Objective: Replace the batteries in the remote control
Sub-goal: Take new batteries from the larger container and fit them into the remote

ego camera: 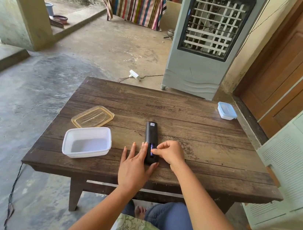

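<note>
1. Head view showed the remote control (151, 134) lying face down, lengthwise, near the middle of the wooden table (210, 142), its battery bay uncovered and facing up at the near end.
2. Left hand (133, 167) lay flat and open, fingers spread, pressed along the remote's left edge with the thumb round its near end; judged to be steadying the body against sliding.
3. Right hand (169, 153) was curled, fingertips pinched down at the open bay where a bluish battery (151, 150) showed. Whether the cell was actually gripped could not be told.
4. Judged step: working a cell in or out of the bay; which of the two could not be determined. No bay cover was visible.
5. White container (87, 142) stood open and apparently empty just left of the hands, its yellowish lid (92, 116) laid beside it on the far side; presumably placed within reach to take or supply cells.
6. Small blue-lidded box (226, 111) sat closed at the far right corner, well apart.
7. Surface was worn dark planking on a low table. Surroundings: concrete floor, an air cooler (210, 43) beyond the table, a wooden door to the right.
</note>
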### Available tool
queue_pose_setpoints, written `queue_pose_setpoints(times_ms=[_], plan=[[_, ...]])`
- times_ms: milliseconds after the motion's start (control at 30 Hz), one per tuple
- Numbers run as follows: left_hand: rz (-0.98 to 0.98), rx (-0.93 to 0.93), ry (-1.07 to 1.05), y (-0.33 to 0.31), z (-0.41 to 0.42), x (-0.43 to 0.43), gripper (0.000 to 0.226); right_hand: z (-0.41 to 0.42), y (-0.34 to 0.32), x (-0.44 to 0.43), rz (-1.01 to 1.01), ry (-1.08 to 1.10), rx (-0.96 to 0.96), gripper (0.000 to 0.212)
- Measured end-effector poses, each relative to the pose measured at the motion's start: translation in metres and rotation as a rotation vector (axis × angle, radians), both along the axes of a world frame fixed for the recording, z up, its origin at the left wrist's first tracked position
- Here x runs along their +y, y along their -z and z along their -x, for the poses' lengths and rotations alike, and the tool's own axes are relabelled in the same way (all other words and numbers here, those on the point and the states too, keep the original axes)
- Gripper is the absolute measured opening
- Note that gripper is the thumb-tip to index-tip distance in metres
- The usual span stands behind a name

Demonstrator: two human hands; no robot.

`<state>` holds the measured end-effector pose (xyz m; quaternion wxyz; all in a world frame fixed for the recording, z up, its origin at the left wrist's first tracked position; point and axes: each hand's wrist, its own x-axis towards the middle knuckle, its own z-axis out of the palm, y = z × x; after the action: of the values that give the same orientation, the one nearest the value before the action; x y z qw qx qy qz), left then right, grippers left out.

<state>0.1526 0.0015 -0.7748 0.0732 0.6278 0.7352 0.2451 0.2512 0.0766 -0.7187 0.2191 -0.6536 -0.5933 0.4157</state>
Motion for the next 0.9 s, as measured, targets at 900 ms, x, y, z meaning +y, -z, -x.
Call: queue_pose_setpoints(times_ms=[900], plan=[[0.014,-0.006,-0.017,-0.0091,-0.0015,-0.0010,0.071,0.0058,-0.0042,0.0016,-0.075,0.012,-0.148,0.029]])
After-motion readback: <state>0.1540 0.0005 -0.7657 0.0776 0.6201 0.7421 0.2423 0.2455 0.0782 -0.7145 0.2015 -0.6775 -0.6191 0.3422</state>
